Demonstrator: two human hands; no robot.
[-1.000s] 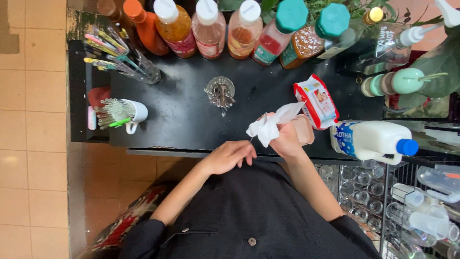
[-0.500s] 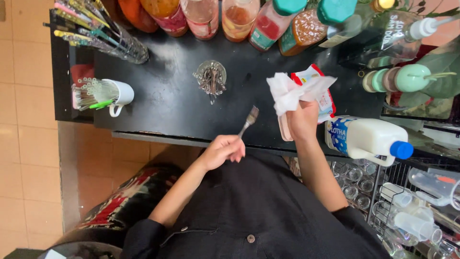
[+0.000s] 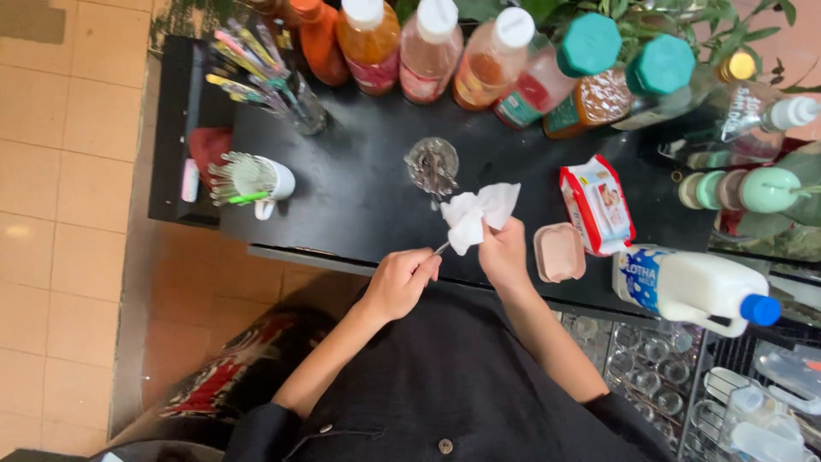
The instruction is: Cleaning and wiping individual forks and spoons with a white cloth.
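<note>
My left hand (image 3: 402, 281) grips the handle of a small metal fork (image 3: 442, 248) over the front edge of the black counter (image 3: 359, 188). My right hand (image 3: 503, 252) holds a crumpled white tissue (image 3: 477, 214) wrapped around the fork's head, which is hidden inside it. A glass of metal cutlery (image 3: 432, 165) stands just beyond the tissue. A pink lid (image 3: 559, 251) lies right of my right hand, beside a red and white wipes pack (image 3: 597, 205).
A row of sauce and syrup bottles (image 3: 428, 43) lines the counter's back. A glass of coloured straws (image 3: 274, 81) and a white mug of sticks (image 3: 256, 180) stand at left. A white milk jug (image 3: 693, 287) lies at right above a rack of glasses (image 3: 650, 368).
My right hand has brought the tissue down from beside the wipes pack onto the fork's head. My left hand kept hold of the fork. The pink lid now lies uncovered on the counter.
</note>
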